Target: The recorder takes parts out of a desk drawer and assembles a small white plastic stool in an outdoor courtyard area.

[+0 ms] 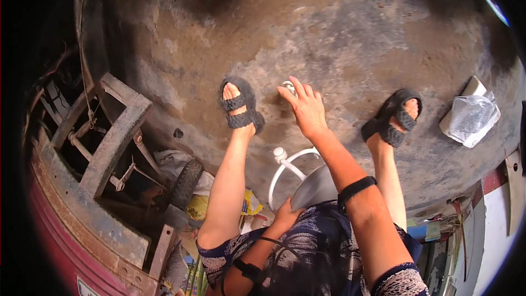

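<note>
My right hand reaches down between my feet with its fingers apart. A small pale round thing shows just beyond its thumb and forefinger; it is partly covered, and I cannot tell its kind or whether they touch it. In front of my lap is a piece with a smooth grey rounded surface and a white curved tube frame with a round-ended leg, perhaps a stool tipped over. Against the near edge of that grey surface rests my left hand, gripping it; its fingertips are partly hidden.
Black sandals are on my feet, either side of my right hand. A heavy rusty metal frame with rods stands at the left, a dark tyre beside it. A silvery wrapped package lies on the stained concrete floor at the right.
</note>
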`<state>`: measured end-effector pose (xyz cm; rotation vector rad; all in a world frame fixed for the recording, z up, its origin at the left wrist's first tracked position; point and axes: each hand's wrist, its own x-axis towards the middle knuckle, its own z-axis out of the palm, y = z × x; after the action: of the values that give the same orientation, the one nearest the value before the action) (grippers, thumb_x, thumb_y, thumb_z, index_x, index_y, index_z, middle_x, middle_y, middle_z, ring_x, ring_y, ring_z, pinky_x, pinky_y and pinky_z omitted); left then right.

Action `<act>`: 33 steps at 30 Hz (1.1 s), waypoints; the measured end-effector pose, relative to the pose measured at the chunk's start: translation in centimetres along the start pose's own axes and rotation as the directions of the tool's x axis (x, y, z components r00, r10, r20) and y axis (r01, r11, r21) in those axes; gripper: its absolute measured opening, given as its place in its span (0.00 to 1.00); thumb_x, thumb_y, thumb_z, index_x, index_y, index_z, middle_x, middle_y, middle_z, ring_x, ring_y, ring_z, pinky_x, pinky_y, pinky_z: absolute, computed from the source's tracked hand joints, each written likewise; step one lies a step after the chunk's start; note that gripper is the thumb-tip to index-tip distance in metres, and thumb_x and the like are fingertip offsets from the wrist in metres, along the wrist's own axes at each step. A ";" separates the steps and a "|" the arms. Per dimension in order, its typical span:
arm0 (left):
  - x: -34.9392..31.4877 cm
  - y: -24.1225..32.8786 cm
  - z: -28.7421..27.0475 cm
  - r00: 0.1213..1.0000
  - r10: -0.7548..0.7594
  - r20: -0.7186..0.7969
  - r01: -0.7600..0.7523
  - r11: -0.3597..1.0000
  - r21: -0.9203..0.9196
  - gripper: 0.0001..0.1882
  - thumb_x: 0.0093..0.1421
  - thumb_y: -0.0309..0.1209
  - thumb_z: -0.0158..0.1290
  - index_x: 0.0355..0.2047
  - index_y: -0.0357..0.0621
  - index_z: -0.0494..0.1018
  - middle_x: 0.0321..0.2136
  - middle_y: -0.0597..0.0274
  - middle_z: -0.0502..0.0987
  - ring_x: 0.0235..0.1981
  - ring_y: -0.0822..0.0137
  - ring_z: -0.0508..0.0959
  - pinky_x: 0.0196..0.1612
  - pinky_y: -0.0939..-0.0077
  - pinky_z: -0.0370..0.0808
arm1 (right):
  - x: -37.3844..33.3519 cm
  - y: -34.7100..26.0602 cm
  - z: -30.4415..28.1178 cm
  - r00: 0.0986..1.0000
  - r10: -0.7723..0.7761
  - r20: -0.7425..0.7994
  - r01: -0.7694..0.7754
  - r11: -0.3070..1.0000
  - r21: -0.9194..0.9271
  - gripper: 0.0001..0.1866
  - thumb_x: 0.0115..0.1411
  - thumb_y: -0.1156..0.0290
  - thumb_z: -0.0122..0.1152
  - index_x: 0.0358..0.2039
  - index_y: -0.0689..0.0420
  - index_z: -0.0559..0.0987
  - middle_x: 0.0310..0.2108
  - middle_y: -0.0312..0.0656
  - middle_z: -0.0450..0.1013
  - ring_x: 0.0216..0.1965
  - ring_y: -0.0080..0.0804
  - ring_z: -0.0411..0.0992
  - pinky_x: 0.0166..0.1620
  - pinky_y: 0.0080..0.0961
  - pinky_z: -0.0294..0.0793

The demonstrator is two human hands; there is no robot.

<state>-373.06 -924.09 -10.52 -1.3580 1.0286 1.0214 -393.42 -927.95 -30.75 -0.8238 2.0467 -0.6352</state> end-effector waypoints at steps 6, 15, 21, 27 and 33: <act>-1.1 0.3 -3.1 0.993 0.114 0.019 -0.111 0.985 -0.130 0.32 0.53 0.39 0.58 0.51 0.33 0.61 0.42 0.36 0.72 0.48 0.44 0.72 0.49 0.62 0.68 | 3.6 0.1 3.2 0.994 -0.059 0.093 0.077 0.976 -0.203 0.18 0.48 0.75 0.57 0.42 0.46 0.75 0.54 0.35 0.62 0.48 0.34 0.64 0.47 0.32 0.65; -0.2 5.2 -11.8 0.921 0.376 -0.100 -0.361 0.732 -0.578 0.27 0.53 0.35 0.58 0.51 0.34 0.65 0.45 0.54 0.73 0.45 0.63 0.73 0.50 0.71 0.68 | 2.5 -1.0 -13.6 0.880 0.400 0.255 -0.206 -0.163 0.965 0.28 0.55 0.68 0.61 0.56 0.48 0.64 0.48 0.33 0.67 0.48 0.23 0.65 0.46 0.25 0.67; 4.0 11.8 -16.9 0.855 0.519 0.006 -0.316 0.530 -0.787 0.30 0.57 0.33 0.56 0.57 0.38 0.59 0.53 0.55 0.67 0.55 0.59 0.67 0.54 0.58 0.67 | -1.7 -5.1 -22.1 0.949 0.287 0.133 0.011 -0.452 0.892 0.28 0.57 0.67 0.60 0.57 0.50 0.62 0.46 0.33 0.67 0.44 0.24 0.66 0.45 0.26 0.69; 4.3 13.7 -16.7 0.618 0.489 -0.616 -0.613 0.790 0.012 0.29 0.57 0.29 0.52 0.59 0.46 0.59 0.57 0.57 0.61 0.56 0.59 0.65 0.55 0.63 0.65 | -4.7 -9.6 -23.7 0.941 0.302 0.153 0.040 -0.549 0.835 0.29 0.56 0.66 0.62 0.55 0.50 0.62 0.47 0.36 0.65 0.46 0.28 0.65 0.47 0.28 0.70; -14.1 20.7 -15.8 0.254 0.821 -0.511 -0.926 0.359 0.117 0.21 0.56 0.26 0.53 0.51 0.42 0.69 0.50 0.55 0.68 0.53 0.61 0.68 0.57 0.68 0.63 | -7.1 -14.4 -23.2 0.924 0.322 0.205 0.011 -0.560 0.829 0.28 0.57 0.66 0.60 0.55 0.50 0.60 0.48 0.36 0.64 0.48 0.29 0.65 0.50 0.31 0.70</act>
<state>-396.32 -940.06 -1.60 -1.1591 2.3321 1.6839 -404.88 -928.90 -5.01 0.9137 0.6204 -1.9462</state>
